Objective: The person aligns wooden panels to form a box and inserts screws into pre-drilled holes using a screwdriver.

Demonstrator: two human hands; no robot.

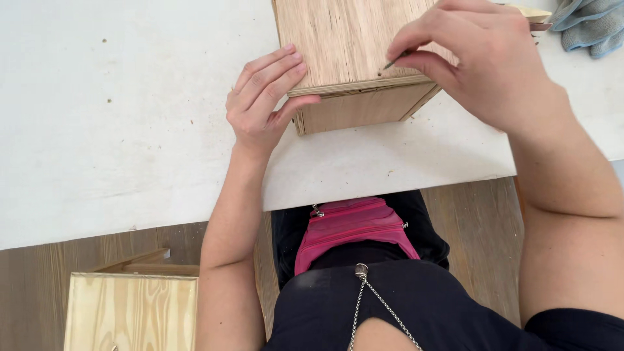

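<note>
A plywood box [351, 58] stands on the white table [130, 130] in front of me. My left hand [266, 104] grips its near left corner, fingers on the top panel and thumb along the front edge. My right hand [481, 62] pinches a small thin screw [392, 63] between thumb and forefinger, its tip touching the top panel near the front right edge. The box's front face [361, 109] shows below the lid.
A blue-grey cloth [591, 26] lies at the table's far right corner. A second light wooden box [130, 312] stands on the wood floor at lower left. A pink waist bag [351, 227] sits at my lap.
</note>
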